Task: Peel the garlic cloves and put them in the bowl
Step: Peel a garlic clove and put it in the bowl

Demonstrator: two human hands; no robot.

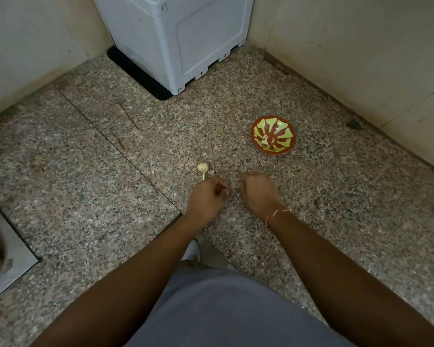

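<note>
Bare forearms, a red-and-white thread bracelet (276, 214) at the right wrist, grey garment (211, 309) below

A grey plastic appliance (176, 38) stands on a black mat (135, 73) in the corner of a speckled granite floor (85, 171)

- Your left hand (207, 196) is curled just below the garlic bulb (202, 167) on the speckled floor (85, 171).
- Your right hand (257, 191) is fisted beside it; what it holds is hidden.
- The red-and-green bowl (283, 149) holds pale cloves (265, 140).
</note>
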